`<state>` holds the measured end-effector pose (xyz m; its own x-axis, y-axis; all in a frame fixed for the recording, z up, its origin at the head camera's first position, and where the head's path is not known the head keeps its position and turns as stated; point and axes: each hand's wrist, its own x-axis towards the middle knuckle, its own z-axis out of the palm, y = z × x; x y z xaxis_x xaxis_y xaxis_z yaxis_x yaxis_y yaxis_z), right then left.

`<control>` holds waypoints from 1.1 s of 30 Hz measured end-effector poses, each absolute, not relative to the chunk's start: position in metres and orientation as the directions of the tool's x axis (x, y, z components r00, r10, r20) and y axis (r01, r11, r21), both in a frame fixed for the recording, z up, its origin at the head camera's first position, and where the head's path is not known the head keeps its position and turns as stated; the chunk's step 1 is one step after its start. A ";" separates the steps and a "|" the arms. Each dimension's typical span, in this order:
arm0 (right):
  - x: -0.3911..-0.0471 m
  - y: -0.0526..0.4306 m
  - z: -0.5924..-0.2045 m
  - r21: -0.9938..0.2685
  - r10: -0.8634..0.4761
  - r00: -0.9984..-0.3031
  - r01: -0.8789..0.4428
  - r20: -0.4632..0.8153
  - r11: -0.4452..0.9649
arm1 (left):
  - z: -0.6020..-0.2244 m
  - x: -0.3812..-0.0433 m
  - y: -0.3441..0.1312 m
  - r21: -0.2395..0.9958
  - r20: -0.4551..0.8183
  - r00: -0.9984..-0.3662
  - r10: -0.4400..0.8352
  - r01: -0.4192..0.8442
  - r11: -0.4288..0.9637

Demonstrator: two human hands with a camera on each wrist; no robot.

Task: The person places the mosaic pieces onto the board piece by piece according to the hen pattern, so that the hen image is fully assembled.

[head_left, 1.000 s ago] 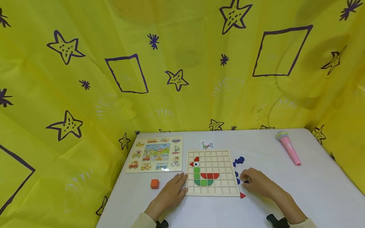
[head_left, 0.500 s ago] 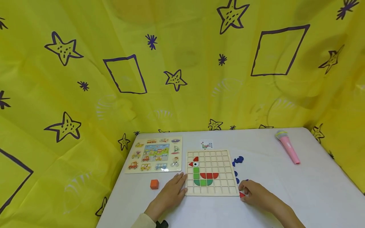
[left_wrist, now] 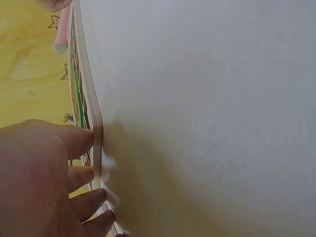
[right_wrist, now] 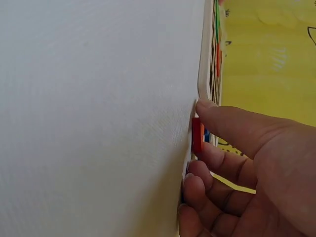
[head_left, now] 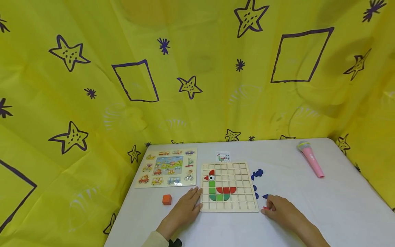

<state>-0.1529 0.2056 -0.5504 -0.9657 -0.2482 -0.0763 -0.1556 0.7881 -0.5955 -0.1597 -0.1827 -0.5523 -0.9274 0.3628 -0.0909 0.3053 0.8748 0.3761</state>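
My left hand point(head_left: 185, 206) lies along the left edge of the wooden grid board point(head_left: 243, 206), its fingertips against the frame. That board edge point(left_wrist: 97, 148) also shows in the left wrist view. Coloured tiles in the grid make a bird, with a green neck tile point(head_left: 212, 190) and red body tiles point(head_left: 226, 190). Right of the board, low over the table, my right hand point(head_left: 282, 210) has a red triangle tile point(right_wrist: 197, 134) between thumb and forefinger. A dark blue tile point(head_left: 265, 196) lies by its fingertips. The left part of the red tile shows in the head view.
Several blue tiles point(head_left: 258, 173) lie along the board's right side. A picture card point(head_left: 223, 156) is behind the board. An orange cube point(head_left: 167, 199) and a vehicle puzzle point(head_left: 145, 171) are at left, a pink toy microphone point(head_left: 313, 163) at far right.
My right hand dropped from the blue tile to the red triangle, which has shifted a little right, away from the board's corner. The blue tile is left on the table. My left hand stays put.
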 end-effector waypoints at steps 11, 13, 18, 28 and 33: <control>-0.153 0.212 -0.554 -0.602 -0.369 -0.927 -0.331 0.064 0.727 | -0.551 -0.159 -0.183 0.375 -0.099 -0.929 0.355 0.296 0.878; -0.154 0.212 -0.555 -0.600 -0.384 -0.920 -0.354 0.083 0.717 | -0.551 -0.159 -0.183 0.373 -0.096 -0.930 0.356 0.298 0.879; -0.156 0.210 -0.552 -0.592 -0.330 -0.944 -0.283 0.030 0.755 | -0.552 -0.160 -0.183 0.370 -0.098 -0.929 0.356 0.298 0.880; -0.156 0.213 -0.552 -0.613 -0.354 -0.934 -0.310 0.052 0.727 | -0.551 -0.161 -0.183 0.376 -0.092 -0.926 0.367 0.309 0.874; -0.157 0.213 -0.556 -0.599 -0.353 -0.933 -0.319 0.064 0.734 | -0.551 -0.159 -0.183 0.377 -0.093 -0.923 0.372 0.314 0.872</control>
